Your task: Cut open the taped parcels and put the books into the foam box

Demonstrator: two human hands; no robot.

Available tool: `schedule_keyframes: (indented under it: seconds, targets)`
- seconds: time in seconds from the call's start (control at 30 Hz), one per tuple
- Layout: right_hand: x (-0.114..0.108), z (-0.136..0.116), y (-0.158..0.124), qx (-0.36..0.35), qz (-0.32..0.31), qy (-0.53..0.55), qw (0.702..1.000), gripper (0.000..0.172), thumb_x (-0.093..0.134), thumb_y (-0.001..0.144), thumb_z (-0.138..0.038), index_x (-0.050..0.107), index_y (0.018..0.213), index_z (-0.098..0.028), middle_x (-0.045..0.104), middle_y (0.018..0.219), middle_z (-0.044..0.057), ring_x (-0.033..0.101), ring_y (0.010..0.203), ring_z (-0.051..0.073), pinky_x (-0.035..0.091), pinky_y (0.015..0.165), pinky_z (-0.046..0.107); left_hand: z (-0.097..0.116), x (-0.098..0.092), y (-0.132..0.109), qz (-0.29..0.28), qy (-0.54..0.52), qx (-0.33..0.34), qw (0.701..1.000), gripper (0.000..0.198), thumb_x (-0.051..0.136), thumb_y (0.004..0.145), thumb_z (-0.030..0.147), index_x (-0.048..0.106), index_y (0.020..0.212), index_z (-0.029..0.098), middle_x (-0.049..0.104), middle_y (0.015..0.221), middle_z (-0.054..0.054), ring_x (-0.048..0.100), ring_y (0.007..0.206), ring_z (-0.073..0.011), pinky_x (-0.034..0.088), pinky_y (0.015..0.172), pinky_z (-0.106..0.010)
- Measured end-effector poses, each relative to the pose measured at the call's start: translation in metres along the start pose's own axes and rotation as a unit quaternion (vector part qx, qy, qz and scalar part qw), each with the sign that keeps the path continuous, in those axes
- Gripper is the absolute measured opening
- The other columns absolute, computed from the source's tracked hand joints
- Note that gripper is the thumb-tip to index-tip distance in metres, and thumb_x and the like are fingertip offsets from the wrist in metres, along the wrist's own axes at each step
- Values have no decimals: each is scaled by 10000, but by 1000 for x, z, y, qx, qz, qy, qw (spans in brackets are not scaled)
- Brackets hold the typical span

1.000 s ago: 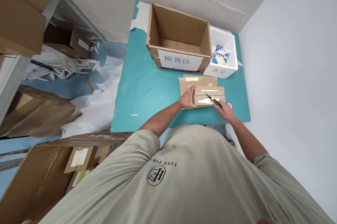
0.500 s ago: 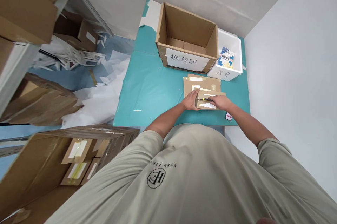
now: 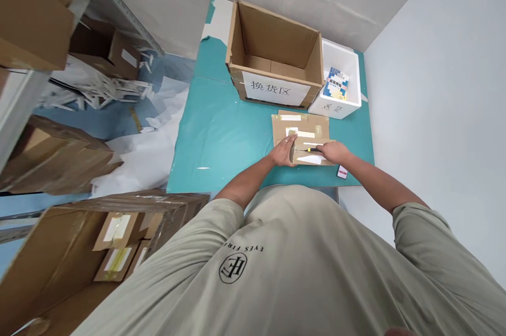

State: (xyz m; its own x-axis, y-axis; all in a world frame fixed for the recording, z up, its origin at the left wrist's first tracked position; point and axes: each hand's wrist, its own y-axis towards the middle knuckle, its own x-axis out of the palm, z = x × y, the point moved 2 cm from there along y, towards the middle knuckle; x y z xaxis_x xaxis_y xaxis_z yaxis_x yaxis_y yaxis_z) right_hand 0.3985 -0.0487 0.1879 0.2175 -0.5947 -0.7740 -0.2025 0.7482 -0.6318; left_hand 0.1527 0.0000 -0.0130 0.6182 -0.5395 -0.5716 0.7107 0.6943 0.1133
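Note:
A small cardboard box (image 3: 301, 143) with white labels lies on the teal-covered table (image 3: 221, 141), close to its front edge. My left hand (image 3: 283, 151) grips the box's left end, thumb and fingers around it. In my closed right hand (image 3: 335, 151) is a yellow-and-black utility knife (image 3: 312, 149); it lies along the top of the box, pointing left. Whether the blade is in the cardboard is too small to tell. Behind the box, another labelled cardboard piece (image 3: 280, 125) lies on the table. A phone (image 3: 342, 171) rests near my right wrist.
A large open carton (image 3: 276, 88) with a written sign stands at the back. Beside it is a white foam bin (image 3: 358, 83) holding a blue-and-white book (image 3: 337, 83). To my left, a big carton (image 3: 51, 252) contains several small boxes; shelving (image 3: 23, 109) stands beyond.
My right hand has drawn the utility knife a little to the right along the box. My left hand keeps its hold on the left end. The whole view has shifted slightly.

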Motion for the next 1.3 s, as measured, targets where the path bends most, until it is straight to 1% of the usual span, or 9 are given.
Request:
schedule_keyframes:
  seconds: [0.13, 0.23, 0.33, 0.43, 0.63, 0.9, 1.07, 1.2, 1.3]
  targets:
    - [-6, 6, -14, 24, -33, -39, 998, 442, 459, 1238, -330, 740, 1553, -202, 855, 1359, 228, 815, 1217, 393, 561, 975, 422, -9, 4, 0, 9, 0, 13, 1000, 1640, 1090, 595, 609, 237, 1912, 133, 420, 1874, -301, 443, 1746, -544, 387, 1457, -680]
    - [-7, 31, -31, 79, -78, -91, 990, 466, 427, 1212, -231, 727, 1563, -168, 847, 1350, 254, 828, 1203, 391, 557, 937, 413, -17, 2, -1, 22, 2, 14, 1000, 1623, 1090, 597, 589, 236, 1900, 134, 437, 1850, -303, 464, 1734, -531, 409, 1443, -685]
    - [-3, 59, -51, 116, -99, -109, 982, 455, 420, 1220, -242, 731, 1547, -180, 838, 1352, 245, 828, 1195, 381, 545, 919, 401, -21, -2, -2, 30, 8, 17, 999, 1599, 1100, 606, 551, 245, 1887, 124, 445, 1834, -311, 471, 1730, -531, 427, 1434, -676]
    - [5, 71, -64, 127, -91, -110, 982, 460, 394, 1237, -271, 714, 1559, -195, 818, 1380, 235, 814, 1192, 366, 535, 911, 397, -21, -5, -3, 21, 23, 17, 999, 1596, 1110, 605, 534, 251, 1878, 102, 444, 1828, -324, 469, 1728, -540, 412, 1446, -664]
    - [22, 69, -72, 120, -61, -96, 986, 478, 370, 1232, -237, 679, 1596, -205, 813, 1324, 211, 805, 1110, 327, 505, 868, 371, -23, -14, -6, -17, 71, 6, 997, 1612, 1092, 636, 606, 222, 1881, 67, 417, 1851, -343, 419, 1758, -545, 370, 1473, -654]
    - [42, 95, -72, 122, -22, -68, 990, 461, 377, 1244, -259, 682, 1584, -198, 808, 1352, 219, 804, 1143, 337, 500, 876, 371, -24, -27, -5, -45, 159, -17, 986, 1608, 1032, 681, 665, 179, 1891, 40, 436, 1851, -349, 422, 1755, -542, 368, 1466, -648]
    - [53, 96, -69, 98, 0, -34, 995, 472, 360, 1267, -327, 682, 1585, -193, 817, 1359, 217, 808, 1140, 339, 514, 873, 373, 6, -39, -8, -80, 236, -61, 966, 1622, 886, 789, 897, 101, 1934, 59, 268, 1954, -344, 232, 1845, -538, 195, 1497, -703]
    - [62, 96, -67, 71, 14, -10, 997, 465, 368, 1276, -347, 674, 1598, -207, 826, 1345, 204, 813, 1127, 332, 507, 865, 360, 57, -28, 22, -71, 293, -70, 951, 1210, 642, 1053, 836, 214, 1945, 138, 235, 1992, -273, 154, 1875, -481, 109, 1502, -683]
    - [65, 95, -61, 53, 30, -4, 998, 450, 386, 1263, -310, 687, 1580, -202, 826, 1334, 208, 819, 1113, 332, 513, 863, 362, 84, -12, 58, -104, 328, -80, 935, 989, 639, 1116, 699, 363, 1902, 166, 351, 1951, -258, 280, 1835, -457, 185, 1492, -622]
